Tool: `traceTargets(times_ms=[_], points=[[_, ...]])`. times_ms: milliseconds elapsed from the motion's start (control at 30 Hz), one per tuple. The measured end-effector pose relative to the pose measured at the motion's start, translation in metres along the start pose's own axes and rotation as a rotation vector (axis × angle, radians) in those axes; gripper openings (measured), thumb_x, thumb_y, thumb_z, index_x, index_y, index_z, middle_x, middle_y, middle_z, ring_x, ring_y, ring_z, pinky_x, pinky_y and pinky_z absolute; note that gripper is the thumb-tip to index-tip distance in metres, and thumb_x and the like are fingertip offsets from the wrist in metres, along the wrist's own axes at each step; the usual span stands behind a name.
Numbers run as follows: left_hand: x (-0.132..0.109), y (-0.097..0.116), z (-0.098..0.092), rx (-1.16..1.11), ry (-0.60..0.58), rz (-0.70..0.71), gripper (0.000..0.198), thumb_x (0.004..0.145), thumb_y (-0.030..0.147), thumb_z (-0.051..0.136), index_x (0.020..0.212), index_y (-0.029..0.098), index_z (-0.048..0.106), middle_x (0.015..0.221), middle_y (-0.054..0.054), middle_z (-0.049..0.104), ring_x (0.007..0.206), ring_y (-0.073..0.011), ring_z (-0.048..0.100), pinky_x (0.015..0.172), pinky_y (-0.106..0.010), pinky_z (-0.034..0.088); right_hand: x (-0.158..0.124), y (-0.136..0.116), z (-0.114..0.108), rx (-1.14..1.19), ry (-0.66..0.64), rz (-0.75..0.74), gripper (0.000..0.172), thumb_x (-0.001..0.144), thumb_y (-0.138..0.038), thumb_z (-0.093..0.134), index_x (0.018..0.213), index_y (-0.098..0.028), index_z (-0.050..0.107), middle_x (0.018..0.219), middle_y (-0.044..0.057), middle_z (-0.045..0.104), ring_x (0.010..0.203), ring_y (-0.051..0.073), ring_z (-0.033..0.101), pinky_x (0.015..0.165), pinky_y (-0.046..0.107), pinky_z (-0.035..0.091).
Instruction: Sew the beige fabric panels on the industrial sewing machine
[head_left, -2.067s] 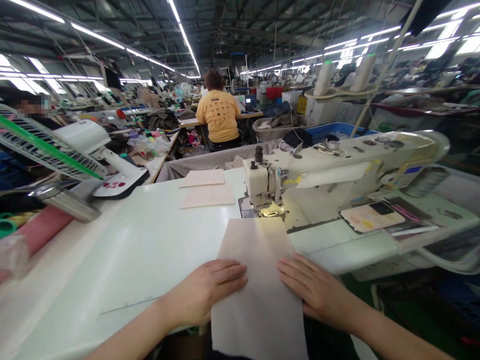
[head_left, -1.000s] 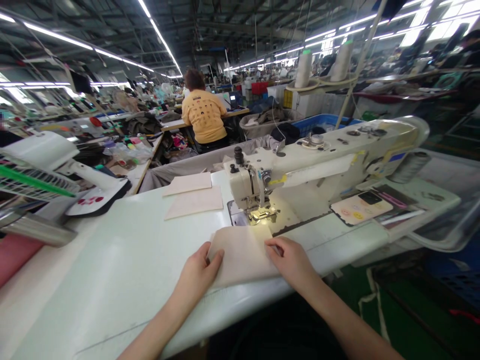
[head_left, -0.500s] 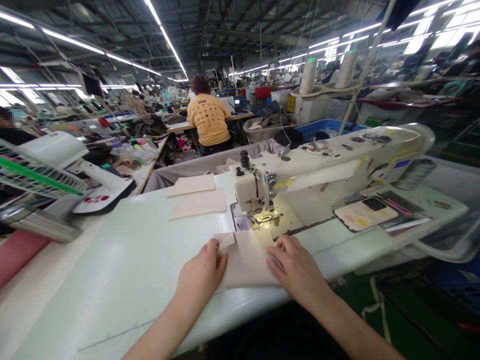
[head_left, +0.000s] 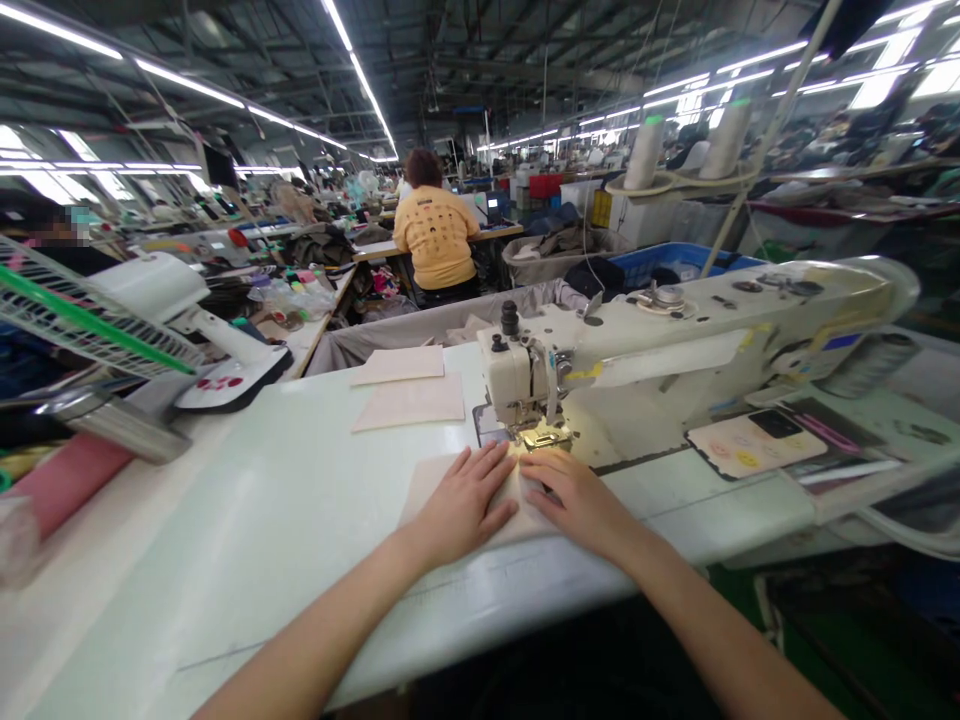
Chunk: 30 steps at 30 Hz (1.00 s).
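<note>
In front of the presser foot (head_left: 544, 437), head view, the folded fabric (head_left: 421, 482) lies flat under the left hand (head_left: 461, 505) and right hand (head_left: 577, 500), fingers outstretched and gripping nothing. Folding looks done, stitching not begun. Half a second ago the left fingers pinched a turned-up corner, which is now flattened.

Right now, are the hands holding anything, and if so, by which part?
Nothing is gripped. The left hand and right hand lie flat on the cloth, pressing down its end by the sewing machine.
</note>
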<state>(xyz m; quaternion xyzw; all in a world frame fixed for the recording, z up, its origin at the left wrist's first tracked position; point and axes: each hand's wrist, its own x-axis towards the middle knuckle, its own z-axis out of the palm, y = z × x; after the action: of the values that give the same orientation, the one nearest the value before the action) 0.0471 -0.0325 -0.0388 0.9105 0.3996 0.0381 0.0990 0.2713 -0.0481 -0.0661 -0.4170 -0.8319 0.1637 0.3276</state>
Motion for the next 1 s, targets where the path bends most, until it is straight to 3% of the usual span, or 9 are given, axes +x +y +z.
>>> traceTargets(times_ms=[300, 733, 833, 1000], points=[[0.001, -0.006, 0.0, -0.001, 0.012, 0.03, 0.057, 0.1, 0.04, 0.051, 0.153, 0.021, 0.04, 0.163, -0.011, 0.031, 0.151, -0.0288, 0.029, 0.122, -0.053, 0.026, -0.001, 0.005, 0.007, 0.033, 0.047, -0.034, 0.023, 0.092, -0.017, 0.063, 0.114, -0.019, 0.068, 0.125, 0.012, 0.069, 0.118, 0.027, 0.061, 0.104, 0.049, 0.05], [0.006, -0.016, -0.004, 0.007, 0.005, 0.075, 0.058, 0.101, 0.044, 0.05, 0.152, 0.017, 0.041, 0.161, -0.015, 0.033, 0.15, -0.0321, 0.03, 0.12, -0.057, 0.026, 0.0, 0.001, 0.005, -0.031, 0.054, -0.024, 0.022, 0.093, -0.016, 0.061, 0.113, -0.018, 0.068, 0.123, 0.012, 0.07, 0.116, 0.027, 0.061, 0.101, 0.048, 0.052], [0.002, -0.01, -0.009, 0.023, 0.024, 0.125, 0.05, 0.102, 0.038, 0.05, 0.147, 0.017, 0.047, 0.159, -0.017, 0.037, 0.148, -0.0337, 0.033, 0.119, -0.058, 0.029, -0.012, -0.003, 0.0, -0.028, 0.042, -0.035, 0.02, 0.096, -0.019, 0.059, 0.113, -0.019, 0.069, 0.122, 0.011, 0.07, 0.115, 0.027, 0.063, 0.101, 0.048, 0.052], [-0.018, 0.017, -0.011, -0.054, 0.012, 0.375, 0.037, 0.103, 0.02, 0.043, 0.137, 0.02, 0.057, 0.141, -0.012, 0.059, 0.133, -0.0251, 0.053, 0.117, -0.045, 0.037, -0.044, -0.012, -0.011, -0.031, 0.023, -0.094, 0.021, 0.1, -0.023, 0.054, 0.113, -0.02, 0.07, 0.119, 0.01, 0.072, 0.113, 0.024, 0.065, 0.101, 0.043, 0.054]])
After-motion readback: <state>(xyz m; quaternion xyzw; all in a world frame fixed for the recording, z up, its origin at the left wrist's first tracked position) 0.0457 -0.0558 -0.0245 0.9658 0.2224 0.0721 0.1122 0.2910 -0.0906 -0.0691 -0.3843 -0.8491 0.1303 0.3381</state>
